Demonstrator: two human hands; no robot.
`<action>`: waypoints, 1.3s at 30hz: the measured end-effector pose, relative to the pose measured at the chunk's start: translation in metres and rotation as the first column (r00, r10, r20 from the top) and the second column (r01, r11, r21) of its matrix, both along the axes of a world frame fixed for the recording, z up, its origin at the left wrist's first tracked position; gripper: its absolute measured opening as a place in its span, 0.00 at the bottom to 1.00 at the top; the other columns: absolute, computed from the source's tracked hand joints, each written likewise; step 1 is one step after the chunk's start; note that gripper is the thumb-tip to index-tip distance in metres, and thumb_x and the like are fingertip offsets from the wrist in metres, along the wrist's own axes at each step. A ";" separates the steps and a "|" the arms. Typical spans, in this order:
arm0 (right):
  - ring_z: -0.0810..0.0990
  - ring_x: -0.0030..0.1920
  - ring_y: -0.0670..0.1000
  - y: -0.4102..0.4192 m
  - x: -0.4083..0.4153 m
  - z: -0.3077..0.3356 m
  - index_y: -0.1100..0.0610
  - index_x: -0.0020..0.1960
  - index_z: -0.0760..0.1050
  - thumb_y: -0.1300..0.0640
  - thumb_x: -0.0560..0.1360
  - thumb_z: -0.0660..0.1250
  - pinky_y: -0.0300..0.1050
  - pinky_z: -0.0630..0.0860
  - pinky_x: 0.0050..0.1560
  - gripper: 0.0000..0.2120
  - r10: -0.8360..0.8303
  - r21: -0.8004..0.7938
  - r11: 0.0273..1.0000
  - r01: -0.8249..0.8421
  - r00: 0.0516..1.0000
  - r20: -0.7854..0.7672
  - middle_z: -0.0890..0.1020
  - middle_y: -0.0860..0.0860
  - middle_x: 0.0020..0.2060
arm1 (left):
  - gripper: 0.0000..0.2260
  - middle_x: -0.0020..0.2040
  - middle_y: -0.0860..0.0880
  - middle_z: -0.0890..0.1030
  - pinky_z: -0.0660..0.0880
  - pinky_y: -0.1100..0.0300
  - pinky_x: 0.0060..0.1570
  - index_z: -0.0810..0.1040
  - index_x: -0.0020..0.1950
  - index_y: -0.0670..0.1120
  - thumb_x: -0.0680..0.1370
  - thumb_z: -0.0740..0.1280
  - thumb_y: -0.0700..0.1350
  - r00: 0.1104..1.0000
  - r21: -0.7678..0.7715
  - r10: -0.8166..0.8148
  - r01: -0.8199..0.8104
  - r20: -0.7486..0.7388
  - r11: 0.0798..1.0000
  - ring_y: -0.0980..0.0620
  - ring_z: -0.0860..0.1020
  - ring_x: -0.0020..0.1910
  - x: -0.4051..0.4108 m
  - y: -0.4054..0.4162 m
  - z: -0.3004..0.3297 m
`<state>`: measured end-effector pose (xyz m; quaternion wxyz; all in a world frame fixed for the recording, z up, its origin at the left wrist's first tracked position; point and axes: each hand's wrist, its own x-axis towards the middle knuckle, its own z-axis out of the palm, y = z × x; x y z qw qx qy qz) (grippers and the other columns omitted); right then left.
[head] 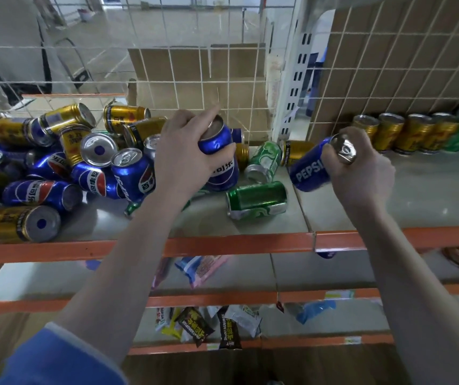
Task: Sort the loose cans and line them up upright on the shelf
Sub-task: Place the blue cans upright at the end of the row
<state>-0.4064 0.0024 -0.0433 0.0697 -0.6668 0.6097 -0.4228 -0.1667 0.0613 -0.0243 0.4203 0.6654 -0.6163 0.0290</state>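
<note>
Blue aluminium cola cans are held one in each of the hands: the left hand point(186, 151) is wrapped round a blue can point(217, 143) above the loose heap point(64, 168) at nine o'clock, the right hand point(361, 168) grips a tilted blue can point(310, 169). Each can should be turned upright and set just beside the standing gold and green row point(417, 134) at two o'clock on the grey shelf point(431, 195). Glossy, undented sides are seen.

Blue cans point(132, 176), gold cans point(18, 223) and green cans point(257, 200) (white swirls) on an orange-edged shelf point(222, 244).
</note>
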 end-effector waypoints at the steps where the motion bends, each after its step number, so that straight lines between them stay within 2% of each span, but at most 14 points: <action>1: 0.77 0.49 0.61 -0.001 -0.005 -0.001 0.51 0.60 0.73 0.46 0.75 0.62 0.46 0.68 0.44 0.16 0.003 0.011 1.000 -0.003 1.000 -0.009 0.81 0.56 0.50 | 0.28 0.57 0.44 0.75 0.68 0.55 0.54 0.73 0.68 0.52 0.69 0.68 0.57 1.000 -0.002 0.011 -0.011 0.016 1.000 0.45 0.72 0.57 -0.005 -0.002 -0.001; 5: 0.77 0.49 0.61 -0.012 -0.033 -0.004 0.51 0.61 0.73 0.46 0.76 0.61 0.46 0.68 0.43 0.16 0.029 0.030 0.999 -0.029 1.000 -0.010 0.81 0.57 0.50 | 0.30 0.54 0.45 0.74 0.66 0.58 0.51 0.73 0.68 0.52 0.68 0.63 0.62 0.996 -0.008 0.050 -0.050 0.070 0.999 0.46 0.72 0.55 -0.033 -0.011 0.004; 9: 0.77 0.50 0.59 -0.031 -0.073 -0.001 0.51 0.61 0.73 0.45 0.76 0.61 0.47 0.71 0.41 0.16 0.103 0.082 0.992 -0.098 0.993 -0.051 0.81 0.57 0.50 | 0.28 0.57 0.46 0.73 0.67 0.57 0.53 0.70 0.70 0.54 0.70 0.70 0.57 0.993 0.031 0.085 -0.088 0.087 0.996 0.47 0.72 0.56 -0.078 -0.029 0.011; 13: 0.78 0.50 0.59 -0.051 -0.128 -0.003 0.50 0.61 0.73 0.44 0.75 0.61 0.52 0.77 0.45 0.18 0.150 0.119 0.983 -0.137 0.983 -0.107 0.82 0.57 0.50 | 0.28 0.56 0.46 0.73 0.67 0.57 0.51 0.71 0.69 0.53 0.71 0.71 0.56 0.992 0.037 0.111 -0.113 0.067 0.993 0.48 0.72 0.55 -0.138 -0.054 0.010; 16: 0.79 0.49 0.57 -0.063 -0.169 -0.003 0.49 0.60 0.74 0.44 0.75 0.62 0.49 0.76 0.44 0.17 0.149 0.147 0.980 -0.131 0.982 -0.117 0.82 0.55 0.50 | 0.27 0.58 0.47 0.72 0.69 0.56 0.52 0.71 0.69 0.53 0.71 0.71 0.55 0.991 0.060 0.123 -0.126 0.044 0.990 0.49 0.71 0.56 -0.178 -0.070 0.008; 20: 0.79 0.51 0.56 -0.073 -0.216 -0.002 0.49 0.60 0.75 0.44 0.74 0.63 0.46 0.75 0.42 0.17 0.167 0.193 0.971 -0.144 0.980 -0.107 0.82 0.54 0.51 | 0.27 0.60 0.47 0.72 0.69 0.54 0.57 0.71 0.70 0.54 0.71 0.72 0.54 0.994 0.075 0.101 -0.103 0.031 0.992 0.48 0.71 0.59 -0.219 -0.086 0.008; 23: 0.79 0.50 0.55 -0.080 -0.238 -0.004 0.50 0.59 0.75 0.46 0.74 0.64 0.43 0.72 0.41 0.16 0.167 0.218 0.966 -0.140 0.980 -0.112 0.83 0.53 0.51 | 0.27 0.59 0.48 0.73 0.66 0.57 0.55 0.71 0.69 0.55 0.71 0.71 0.54 0.996 0.099 0.067 -0.072 0.058 0.993 0.49 0.70 0.59 -0.239 -0.097 0.005; 26: 0.80 0.48 0.55 -0.088 -0.250 -0.009 0.50 0.57 0.77 0.46 0.72 0.65 0.47 0.77 0.44 0.16 0.141 0.202 0.972 -0.121 0.986 -0.085 0.83 0.52 0.49 | 0.27 0.58 0.47 0.73 0.64 0.59 0.52 0.71 0.69 0.55 0.70 0.71 0.54 0.996 0.124 0.031 -0.041 0.082 0.991 0.49 0.71 0.58 -0.249 -0.108 0.000; 30: 0.80 0.48 0.56 -0.090 -0.262 -0.015 0.48 0.55 0.76 0.42 0.69 0.63 0.54 0.79 0.46 0.18 0.133 0.243 0.962 -0.123 0.991 -0.026 0.83 0.52 0.49 | 0.27 0.57 0.47 0.73 0.70 0.53 0.53 0.72 0.69 0.55 0.70 0.72 0.54 0.997 0.152 -0.011 0.000 0.072 0.988 0.46 0.72 0.57 -0.257 -0.122 -0.011; 35: 0.78 0.49 0.55 -0.113 -0.296 -0.016 0.47 0.58 0.75 0.43 0.72 0.64 0.51 0.77 0.45 0.16 0.093 0.302 0.952 -0.054 0.989 -0.119 0.82 0.51 0.51 | 0.27 0.57 0.47 0.74 0.66 0.58 0.49 0.71 0.69 0.53 0.70 0.71 0.53 0.995 0.188 -0.060 0.045 0.075 0.981 0.48 0.72 0.56 -0.290 -0.150 -0.023; 39: 0.77 0.49 0.54 -0.140 -0.336 -0.019 0.47 0.56 0.75 0.43 0.73 0.62 0.47 0.75 0.42 0.14 0.109 0.325 0.944 -0.061 0.985 -0.132 0.82 0.51 0.50 | 0.28 0.55 0.49 0.73 0.68 0.58 0.48 0.71 0.69 0.54 0.70 0.72 0.54 0.996 0.216 -0.055 0.040 0.064 0.976 0.49 0.72 0.55 -0.330 -0.177 -0.032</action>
